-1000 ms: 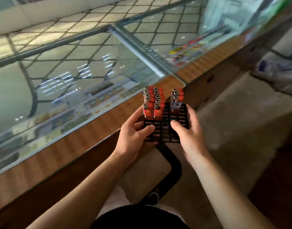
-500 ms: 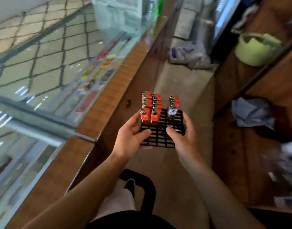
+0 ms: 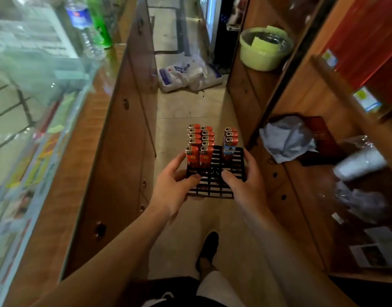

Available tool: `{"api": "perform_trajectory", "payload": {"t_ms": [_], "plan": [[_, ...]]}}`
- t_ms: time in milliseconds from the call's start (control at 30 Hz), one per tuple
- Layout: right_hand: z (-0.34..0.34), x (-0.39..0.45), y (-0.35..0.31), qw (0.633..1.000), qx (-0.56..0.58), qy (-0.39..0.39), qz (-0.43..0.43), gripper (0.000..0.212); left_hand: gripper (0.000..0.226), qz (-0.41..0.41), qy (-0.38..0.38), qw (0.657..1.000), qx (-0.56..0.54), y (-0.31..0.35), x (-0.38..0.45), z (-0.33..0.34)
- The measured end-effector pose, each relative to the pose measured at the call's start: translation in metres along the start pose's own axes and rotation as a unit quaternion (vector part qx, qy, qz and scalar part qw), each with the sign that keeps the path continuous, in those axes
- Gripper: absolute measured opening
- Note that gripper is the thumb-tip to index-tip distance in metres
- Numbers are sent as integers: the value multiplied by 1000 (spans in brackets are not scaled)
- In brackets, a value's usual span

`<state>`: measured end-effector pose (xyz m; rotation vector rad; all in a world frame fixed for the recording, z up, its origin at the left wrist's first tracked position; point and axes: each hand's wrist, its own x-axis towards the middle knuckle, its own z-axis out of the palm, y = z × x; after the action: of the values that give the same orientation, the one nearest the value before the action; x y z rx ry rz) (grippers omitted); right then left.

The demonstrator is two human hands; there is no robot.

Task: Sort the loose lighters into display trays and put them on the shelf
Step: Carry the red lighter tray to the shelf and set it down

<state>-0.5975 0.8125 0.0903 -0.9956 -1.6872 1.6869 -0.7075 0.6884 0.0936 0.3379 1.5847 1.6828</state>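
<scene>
We see a green basin point(image 3: 265, 49) on the right shelf, crumpled grey cloth point(image 3: 286, 138) below it, white plastic bags point(image 3: 188, 74) on the floor, bottles point(image 3: 84, 25) on the glass counter point(image 3: 35, 103).

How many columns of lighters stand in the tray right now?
3: two adjacent columns of red lighters at the tray's left, one shorter column toward its right. Rear lighters overlap, so individual ones may be hidden.

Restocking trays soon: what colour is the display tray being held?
Black, an open grid; the head view shows the display tray clearly.
</scene>
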Motion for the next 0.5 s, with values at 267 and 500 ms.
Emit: {"api": "perform_trajectory", "payload": {"t_ms": [267, 500], "plan": [[-33, 161, -12, 1000, -9, -12, -16, 58, 64, 8, -8, 1000, 24, 38, 144, 63], [-33, 283, -30, 1000, 6, -16, -2, 60, 64, 10, 0, 1000, 22, 76, 258, 89]]}}
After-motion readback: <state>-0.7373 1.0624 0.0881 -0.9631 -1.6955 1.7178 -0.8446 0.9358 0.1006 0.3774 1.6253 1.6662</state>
